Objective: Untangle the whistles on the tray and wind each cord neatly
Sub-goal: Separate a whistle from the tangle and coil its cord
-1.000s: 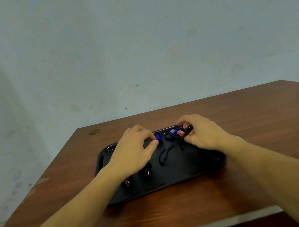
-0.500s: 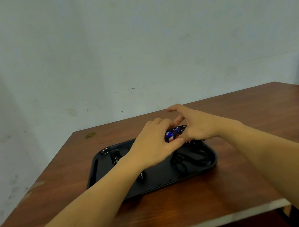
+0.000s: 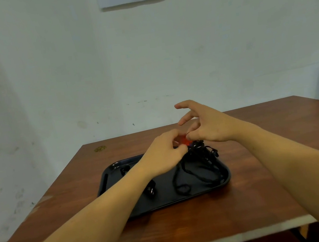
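Pale wall (image 3: 65, 72) behind a brown table (image 3: 263, 167) bearing a black tray (image 3: 109, 177). Left hand (image 3: 163, 157) and right hand (image 3: 210, 126) both pinch a red whistle (image 3: 183, 139) above the tray's far edge, the right's other fingers spread; black cords (image 3: 198, 168) trail onto the tray

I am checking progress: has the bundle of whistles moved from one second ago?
Yes. The bundle of whistles lay on the far part of the black plastic tray; now both hands hold it lifted above the tray's far rim, cords hanging down.
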`<state>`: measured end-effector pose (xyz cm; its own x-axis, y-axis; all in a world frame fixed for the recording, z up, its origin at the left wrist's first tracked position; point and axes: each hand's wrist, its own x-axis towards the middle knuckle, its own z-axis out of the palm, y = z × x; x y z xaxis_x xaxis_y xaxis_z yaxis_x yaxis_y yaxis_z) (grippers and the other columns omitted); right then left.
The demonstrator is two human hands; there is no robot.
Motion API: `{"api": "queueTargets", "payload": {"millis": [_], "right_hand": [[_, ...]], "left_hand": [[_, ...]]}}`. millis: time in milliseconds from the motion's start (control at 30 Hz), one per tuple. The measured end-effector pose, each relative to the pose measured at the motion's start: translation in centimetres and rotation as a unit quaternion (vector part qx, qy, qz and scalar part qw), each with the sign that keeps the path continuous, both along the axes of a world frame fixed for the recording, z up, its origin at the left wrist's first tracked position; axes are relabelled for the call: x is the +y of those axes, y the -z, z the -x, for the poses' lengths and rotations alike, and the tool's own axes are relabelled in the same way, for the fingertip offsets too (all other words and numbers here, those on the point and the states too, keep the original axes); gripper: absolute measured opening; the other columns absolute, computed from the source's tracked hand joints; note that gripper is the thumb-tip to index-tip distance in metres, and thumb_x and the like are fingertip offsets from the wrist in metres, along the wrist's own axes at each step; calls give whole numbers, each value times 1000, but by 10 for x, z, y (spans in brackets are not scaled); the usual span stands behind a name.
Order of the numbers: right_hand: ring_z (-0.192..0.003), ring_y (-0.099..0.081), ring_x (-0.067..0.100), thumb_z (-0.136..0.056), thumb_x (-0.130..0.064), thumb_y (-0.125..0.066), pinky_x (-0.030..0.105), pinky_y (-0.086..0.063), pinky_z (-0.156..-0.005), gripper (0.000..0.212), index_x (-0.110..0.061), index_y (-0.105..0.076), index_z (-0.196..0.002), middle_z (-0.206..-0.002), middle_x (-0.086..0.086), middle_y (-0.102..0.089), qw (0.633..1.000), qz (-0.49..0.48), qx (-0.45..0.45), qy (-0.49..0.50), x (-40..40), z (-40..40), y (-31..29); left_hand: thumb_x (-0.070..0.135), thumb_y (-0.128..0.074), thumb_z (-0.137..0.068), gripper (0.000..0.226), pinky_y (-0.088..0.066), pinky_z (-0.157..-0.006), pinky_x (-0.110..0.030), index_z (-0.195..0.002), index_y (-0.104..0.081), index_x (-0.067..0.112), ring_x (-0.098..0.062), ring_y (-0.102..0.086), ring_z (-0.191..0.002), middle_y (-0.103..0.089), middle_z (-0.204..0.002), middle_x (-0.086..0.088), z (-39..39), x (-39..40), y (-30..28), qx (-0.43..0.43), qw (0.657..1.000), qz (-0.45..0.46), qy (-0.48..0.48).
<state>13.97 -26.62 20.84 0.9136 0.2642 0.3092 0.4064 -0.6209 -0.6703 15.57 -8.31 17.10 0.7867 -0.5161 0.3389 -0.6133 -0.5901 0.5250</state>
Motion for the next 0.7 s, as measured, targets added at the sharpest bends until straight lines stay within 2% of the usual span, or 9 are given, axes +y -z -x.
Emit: {"api": "queueTargets", "payload": {"millis": [100, 167, 267, 333, 400, 500, 600, 700], "right_hand": [[-90, -73, 14, -83, -6, -73, 35, -60, -86, 78, -37, -37, -145, -121, -5, -61, 999, -31, -29, -2, 4, 7, -10], [-94, -72, 11, -84, -15, -75, 33, -58, -90, 72, -36, -41, -143, -120, -6, -64, 997, -69, -44, 11, 7, 11, -16], [-95, -74, 15, -90, -27, -72, 32, -58, -88, 51, -31, -51, -137, -114, -2, -72, 986, -169, 1, -2, 17, 16, -19], [-90, -76, 17, -94, -28, -68, 32, -59, -86, 33, -25, -60, -126, -107, 2, -76, 973, -226, 45, -24, 26, 18, -17], [-77, -73, 16, -96, -25, -65, 30, -60, -78, 19, -19, -69, -114, -94, 2, -76, 964, -255, 63, -33, 35, 19, -12], [-54, -50, 12, -98, -23, -63, 27, -50, -58, 12, -16, -73, -98, -76, 0, -71, 959, -276, 48, -36, 49, 19, -6], [-47, -34, 8, -98, -25, -63, 21, -30, -46, 14, -24, -74, -90, -66, -5, -65, 966, -258, 9, -12, 60, 18, -3], [-42, -30, 7, -96, -24, -64, 20, -24, -42, 15, -22, -76, -88, -64, -3, -61, 954, -300, 5, -25, 66, 17, -3]], "left_hand": [[30, -59, -96, 21, -49, -81, -20, -115, -68, 24, 1, -64, -91, -71, -99, 13, 3, 4, -13, -12, 999, 47, 2], [28, -60, -97, 17, -52, -74, -21, -110, -67, 20, -5, -67, -82, -72, -92, 8, 8, 9, -25, -13, 995, 95, -14], [27, -60, -98, 15, -57, -66, -28, -108, -63, 17, -17, -68, -69, -75, -85, -4, 18, 18, -41, 44, 982, 186, -4], [28, -64, -96, 18, -56, -60, -28, -108, -63, 13, -18, -62, -61, -72, -78, -8, 24, 28, -47, 90, 969, 230, -6], [24, -69, -93, 22, -52, -56, -28, -107, -64, 8, -17, -57, -56, -67, -73, -8, 27, 35, -49, 128, 954, 271, -9], [16, -69, -92, 21, -50, -55, -28, -108, -65, 2, -15, -53, -54, -63, -73, -8, 32, 47, -45, 183, 919, 350, -6], [11, -61, -97, 19, -53, -60, -29, -111, -66, -1, -14, -56, -60, -66, -83, -9, 35, 58, -41, 234, 880, 414, 17], [7, -57, -97, 24, -56, -62, -29, -116, -65, -4, -15, -58, -65, -69, -90, -11, 37, 69, -39, 279, 838, 466, 55]]}}
